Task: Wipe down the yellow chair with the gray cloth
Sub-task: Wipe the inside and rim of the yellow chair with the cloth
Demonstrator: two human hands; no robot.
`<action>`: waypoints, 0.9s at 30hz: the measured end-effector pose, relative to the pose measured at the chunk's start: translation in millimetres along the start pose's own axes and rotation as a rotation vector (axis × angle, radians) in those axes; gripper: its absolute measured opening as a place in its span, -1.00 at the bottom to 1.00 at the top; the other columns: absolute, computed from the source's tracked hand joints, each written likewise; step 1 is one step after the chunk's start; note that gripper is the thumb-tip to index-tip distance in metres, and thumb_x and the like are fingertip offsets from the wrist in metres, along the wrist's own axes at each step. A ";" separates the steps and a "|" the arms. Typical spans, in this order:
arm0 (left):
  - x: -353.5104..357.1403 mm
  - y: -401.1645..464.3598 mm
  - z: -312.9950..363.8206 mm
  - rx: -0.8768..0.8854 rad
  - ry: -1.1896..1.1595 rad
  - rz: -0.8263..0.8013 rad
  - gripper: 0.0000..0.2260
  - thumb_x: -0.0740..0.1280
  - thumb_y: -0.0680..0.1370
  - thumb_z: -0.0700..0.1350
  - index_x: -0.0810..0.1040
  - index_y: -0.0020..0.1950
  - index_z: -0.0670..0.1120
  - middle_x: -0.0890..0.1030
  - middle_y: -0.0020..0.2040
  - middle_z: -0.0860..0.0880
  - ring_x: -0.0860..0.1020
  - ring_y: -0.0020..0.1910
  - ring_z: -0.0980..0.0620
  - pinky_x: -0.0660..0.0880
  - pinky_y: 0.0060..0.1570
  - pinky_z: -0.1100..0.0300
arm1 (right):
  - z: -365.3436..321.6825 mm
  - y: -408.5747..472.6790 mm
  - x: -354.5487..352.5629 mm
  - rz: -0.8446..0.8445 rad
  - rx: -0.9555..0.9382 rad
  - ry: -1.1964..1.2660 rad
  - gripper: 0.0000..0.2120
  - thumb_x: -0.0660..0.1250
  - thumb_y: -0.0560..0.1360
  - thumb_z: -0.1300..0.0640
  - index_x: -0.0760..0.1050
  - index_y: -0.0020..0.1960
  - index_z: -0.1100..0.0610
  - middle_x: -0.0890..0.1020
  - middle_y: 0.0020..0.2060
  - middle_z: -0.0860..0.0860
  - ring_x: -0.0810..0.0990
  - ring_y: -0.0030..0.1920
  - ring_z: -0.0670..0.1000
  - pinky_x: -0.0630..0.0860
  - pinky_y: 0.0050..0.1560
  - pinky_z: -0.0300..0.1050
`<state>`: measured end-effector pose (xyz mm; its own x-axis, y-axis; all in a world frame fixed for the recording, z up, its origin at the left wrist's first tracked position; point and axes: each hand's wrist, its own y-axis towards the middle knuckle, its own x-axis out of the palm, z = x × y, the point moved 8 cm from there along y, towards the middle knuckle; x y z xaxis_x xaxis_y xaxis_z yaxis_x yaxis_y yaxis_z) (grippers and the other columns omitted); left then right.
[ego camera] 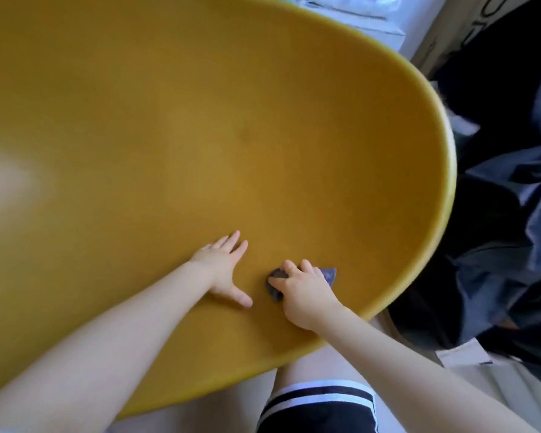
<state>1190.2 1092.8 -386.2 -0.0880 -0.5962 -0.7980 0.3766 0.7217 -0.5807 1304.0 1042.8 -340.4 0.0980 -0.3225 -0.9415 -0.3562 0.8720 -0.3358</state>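
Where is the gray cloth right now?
In the head view, the gray cloth lies bunched under the right hand on the yellow chair, lower right, beside the flat left hand.

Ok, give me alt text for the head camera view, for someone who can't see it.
The right hand grips a crumpled gray cloth against the broad surface of a yellow chair, near its lower right rim. The left hand rests flat on the chair beside it, fingers spread. Dark fabric lies heaped past the chair's right edge.
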 end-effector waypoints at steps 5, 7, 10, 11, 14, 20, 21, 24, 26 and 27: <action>5.6 2.2 11.7 -0.071 -0.061 0.037 0.13 0.38 0.25 0.40 -0.29 0.53 0.06 -0.29 0.53 -0.09 -0.17 0.53 -0.08 0.02 0.47 0.05 | 34.7 -8.5 -23.2 -0.028 -0.056 -0.160 -0.65 0.11 0.57 0.15 0.43 0.29 -0.09 0.37 0.22 0.04 0.30 0.15 0.15 0.26 0.08 -0.05; 3.6 2.9 16.7 -0.069 -0.073 0.011 0.10 0.41 0.26 0.36 -0.32 0.49 0.19 -0.30 0.52 -0.12 -0.18 0.52 -0.12 0.05 0.45 0.02 | 79.5 -3.0 -54.0 0.042 0.069 -0.284 -0.67 0.13 0.57 0.18 0.47 0.24 -0.09 0.38 0.21 0.04 0.29 0.16 0.16 0.26 0.09 -0.04; -0.9 4.8 22.9 -0.080 -0.041 -0.027 0.08 0.42 0.27 0.34 -0.31 0.48 0.22 -0.30 0.51 -0.18 -0.17 0.52 -0.17 0.05 0.46 0.00 | 135.7 0.1 -108.0 0.219 0.285 -0.494 -0.73 0.31 0.47 0.19 0.52 0.14 -0.03 0.38 0.16 0.05 0.31 0.13 0.17 0.27 0.11 -0.03; -3.0 5.5 24.4 -0.081 -0.032 -0.026 0.08 0.42 0.28 0.33 -0.30 0.49 0.20 -0.29 0.51 -0.20 -0.16 0.52 -0.17 0.02 0.47 0.01 | 141.6 -1.7 -117.5 0.260 0.334 -0.524 -0.71 0.36 0.42 0.19 0.52 0.13 0.00 0.39 0.15 0.06 0.32 0.12 0.16 0.28 0.11 -0.03; -8.4 6.4 33.0 -0.043 -0.009 0.019 0.06 0.41 0.31 0.31 -0.22 0.54 0.06 -0.31 0.52 -0.12 -0.19 0.53 -0.08 -0.09 0.48 0.06 | 123.9 -8.9 -96.5 0.265 0.296 -0.387 -0.77 0.24 0.49 0.16 0.53 0.12 0.05 0.41 0.15 0.07 0.34 0.12 0.16 0.28 0.09 -0.02; -1.1 10.1 43.4 0.004 -0.163 -0.042 0.08 0.43 0.37 0.21 -0.29 0.52 -0.13 -0.36 0.51 0.00 -0.22 0.52 0.02 -0.04 0.50 0.12 | 51.5 -19.5 -21.7 0.015 0.105 -0.069 -0.68 0.08 0.55 0.14 0.48 0.23 0.01 0.38 0.17 0.07 0.29 0.11 0.15 0.22 0.08 -0.05; -1.5 10.1 43.6 0.000 -0.159 -0.044 0.09 0.43 0.37 0.21 -0.30 0.52 -0.13 -0.37 0.51 0.01 -0.23 0.52 0.02 -0.03 0.50 0.11 | 53.9 -21.4 -22.5 -0.037 0.053 -0.120 -0.67 0.07 0.56 0.14 0.45 0.26 -0.02 0.38 0.19 0.06 0.29 0.12 0.15 0.23 0.10 -0.06; -1.9 11.7 44.5 -0.017 -0.158 -0.051 0.10 0.44 0.36 0.20 -0.31 0.52 -0.12 -0.38 0.50 0.01 -0.23 0.52 0.03 -0.02 0.49 0.11 | 93.1 -31.0 -56.9 -0.002 -0.015 -0.322 -0.67 0.06 0.57 0.13 0.44 0.26 -0.06 0.40 0.20 0.05 0.31 0.14 0.15 0.27 0.12 -0.04; -2.7 11.9 45.3 -0.024 -0.153 -0.047 0.10 0.45 0.36 0.19 -0.30 0.52 -0.13 -0.37 0.50 0.01 -0.23 0.52 0.03 -0.02 0.49 0.12 | 125.8 -31.2 -100.0 0.259 0.057 -0.471 -0.66 0.05 0.50 0.14 0.54 0.09 -0.07 0.50 0.05 0.03 0.41 0.04 0.15 0.34 0.00 -0.06; -2.6 12.5 45.5 -0.026 -0.160 -0.045 0.10 0.45 0.36 0.20 -0.30 0.52 -0.12 -0.37 0.51 0.01 -0.23 0.52 0.04 -0.01 0.49 0.12 | 138.0 -30.1 -118.2 0.378 0.153 -0.531 -0.64 0.04 0.44 0.15 0.58 0.00 -0.05 0.54 -0.06 0.04 0.46 -0.06 0.14 0.37 -0.09 -0.09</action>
<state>1237.1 1087.3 -384.1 0.0441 -0.6751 -0.7364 0.3512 0.7006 -0.6212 1431.4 1105.5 -223.1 0.4505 0.2059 -0.8687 -0.3236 0.9445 0.0561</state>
